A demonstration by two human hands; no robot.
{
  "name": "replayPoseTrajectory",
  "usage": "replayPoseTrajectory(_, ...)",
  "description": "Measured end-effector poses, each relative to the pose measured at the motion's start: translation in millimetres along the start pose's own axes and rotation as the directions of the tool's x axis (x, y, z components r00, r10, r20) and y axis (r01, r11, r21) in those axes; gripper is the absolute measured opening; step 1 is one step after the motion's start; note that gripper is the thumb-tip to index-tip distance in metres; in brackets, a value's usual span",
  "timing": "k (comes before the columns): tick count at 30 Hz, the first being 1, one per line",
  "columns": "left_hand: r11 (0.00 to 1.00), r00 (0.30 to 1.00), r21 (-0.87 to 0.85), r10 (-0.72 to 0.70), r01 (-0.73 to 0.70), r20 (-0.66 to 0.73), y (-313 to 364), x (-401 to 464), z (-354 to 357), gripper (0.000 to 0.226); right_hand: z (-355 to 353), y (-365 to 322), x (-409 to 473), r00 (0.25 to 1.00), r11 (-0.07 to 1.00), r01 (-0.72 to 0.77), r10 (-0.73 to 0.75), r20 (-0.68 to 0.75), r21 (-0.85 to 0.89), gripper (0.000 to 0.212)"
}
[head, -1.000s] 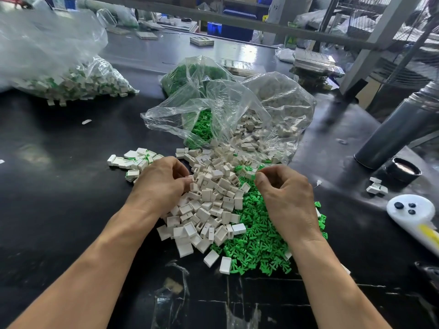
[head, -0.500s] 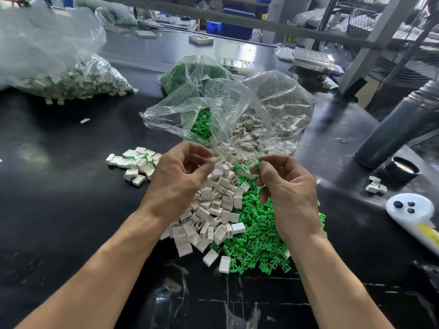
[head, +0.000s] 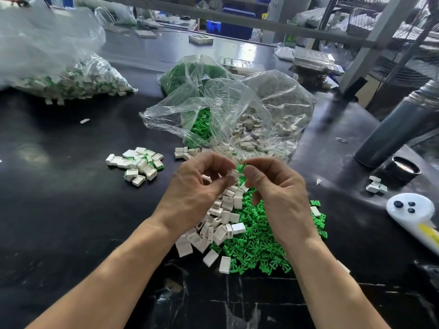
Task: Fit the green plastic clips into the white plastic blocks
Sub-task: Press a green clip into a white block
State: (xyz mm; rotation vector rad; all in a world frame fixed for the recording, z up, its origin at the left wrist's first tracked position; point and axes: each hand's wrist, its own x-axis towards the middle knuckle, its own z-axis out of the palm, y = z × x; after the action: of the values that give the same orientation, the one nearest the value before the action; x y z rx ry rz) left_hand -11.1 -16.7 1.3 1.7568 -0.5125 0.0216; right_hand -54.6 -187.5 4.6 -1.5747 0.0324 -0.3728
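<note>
Desk of glossy black carries clear bags of parts, a loose heap of white blocks beside a spread of green clips, and a small pile of fitted blocks off to the left. Above the heaps, left hand pinches one white block — right hand pinches a green clip touching it.

Right hand hides most of the green clip.

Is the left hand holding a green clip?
No, the left hand pinches a white block, while the right hand holds the green clip.
</note>
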Motion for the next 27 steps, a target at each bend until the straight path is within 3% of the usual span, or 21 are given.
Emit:
replayPoseTrajectory(13, 0.999, 1.000, 0.033, -0.011, 0.012, -0.025, -1.3, 0.3, 0.0, 0.016, 0.2, 3.1, 0.8, 0.998, 0.977, 0.051, -0.045, 0.034, -0.208, 0.010)
replayPoseTrajectory(27, 0.973, 0.997, -0.218, -0.076, 0.074, 0.002, 2.2, -2.2, -1.6, 0.015, 2.6, -1.9, -0.4, 0.998, 0.997, 0.059, -0.058, 0.018, -0.051, 0.020)
